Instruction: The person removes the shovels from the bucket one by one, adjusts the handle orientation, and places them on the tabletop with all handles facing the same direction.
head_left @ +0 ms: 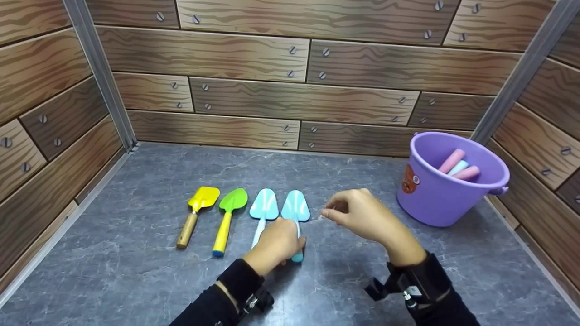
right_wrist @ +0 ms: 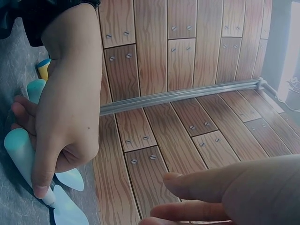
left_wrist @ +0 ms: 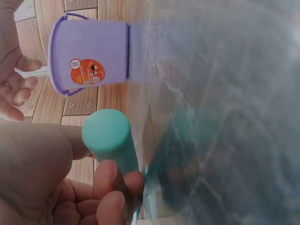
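Four small toy trowels lie in a row. My left hand (head_left: 277,240) grips the handle of the rightmost one, a light blue trowel (head_left: 295,206), whose blade lies on the tabletop. Its rounded teal handle end (left_wrist: 107,131) shows between thumb and fingers in the left wrist view. Close beside that hand is a second light blue trowel (head_left: 264,204), its handle partly covered. My right hand (head_left: 362,213) hovers to the right of the row with fingers loosely bent, holding nothing. Farther left lie a green trowel with a yellow handle (head_left: 223,233) and a yellow trowel with a wooden handle (head_left: 187,230).
At the right stands a purple bucket (head_left: 435,206), with pink and light blue handles (head_left: 451,160) poking up inside it. Wood-patterned walls (head_left: 253,97) enclose the grey marbled tabletop (head_left: 149,280) at the back and both sides.
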The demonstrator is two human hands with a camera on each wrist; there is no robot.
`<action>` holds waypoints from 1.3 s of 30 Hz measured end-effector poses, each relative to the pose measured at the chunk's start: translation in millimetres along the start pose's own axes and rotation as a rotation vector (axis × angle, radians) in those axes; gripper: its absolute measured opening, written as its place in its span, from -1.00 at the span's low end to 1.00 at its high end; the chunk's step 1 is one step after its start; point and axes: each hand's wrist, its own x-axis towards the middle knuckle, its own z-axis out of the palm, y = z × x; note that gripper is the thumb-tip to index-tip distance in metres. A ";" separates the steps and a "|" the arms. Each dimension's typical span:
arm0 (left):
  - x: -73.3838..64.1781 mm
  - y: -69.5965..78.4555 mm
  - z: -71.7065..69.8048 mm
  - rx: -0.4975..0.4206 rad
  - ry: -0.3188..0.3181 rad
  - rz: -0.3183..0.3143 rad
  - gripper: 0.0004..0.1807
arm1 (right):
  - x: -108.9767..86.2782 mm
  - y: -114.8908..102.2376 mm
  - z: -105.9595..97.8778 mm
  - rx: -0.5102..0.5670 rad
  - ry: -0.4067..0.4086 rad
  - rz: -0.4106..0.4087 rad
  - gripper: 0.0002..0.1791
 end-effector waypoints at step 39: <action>-4.8 6.1 -5.4 0.205 0.025 0.039 -0.33 | -1.8 8.1 -6.1 -0.255 -0.110 0.166 -0.46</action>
